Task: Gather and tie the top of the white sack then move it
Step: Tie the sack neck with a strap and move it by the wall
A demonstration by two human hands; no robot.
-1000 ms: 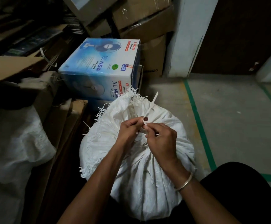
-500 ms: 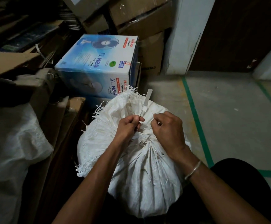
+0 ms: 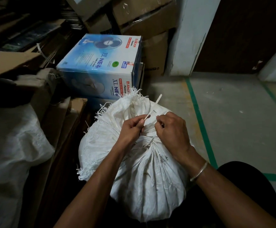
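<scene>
A person bends over a bulging white woven plastic sack (image 3: 143, 175) standing on the grey concrete floor (image 3: 232, 122) of a crowded storeroom, just in front of a blue-and-white cardboard table-fan box (image 3: 101, 66) and beside a stack of flattened brown cardboard (image 3: 60, 132). The sack's mouth is already drawn into pleats, its frayed edge fanning out on the far side. The left hand (image 3: 130, 130) pinches one end of a thin pale plastic tying strip (image 3: 152, 111) between thumb and forefinger, the other fingers curled shut; the right hand (image 3: 171, 130) has its fingers bunched over the gathered neck, apparently nipping the strip's other end, though the exact hold is hidden.

Half a second earlier the two hands sat closer together over the neck with the strip's free end pointing straight up; now they have drawn apart and the strip slants across between them, its tip angled away toward the fan box. That looks like a turn of the knot being pulled through. By this reading the gathering is finished and the tie is partly made but not yet cinched, so the sack has not been moved from its spot beside the green floor tape (image 3: 198, 119).
</scene>
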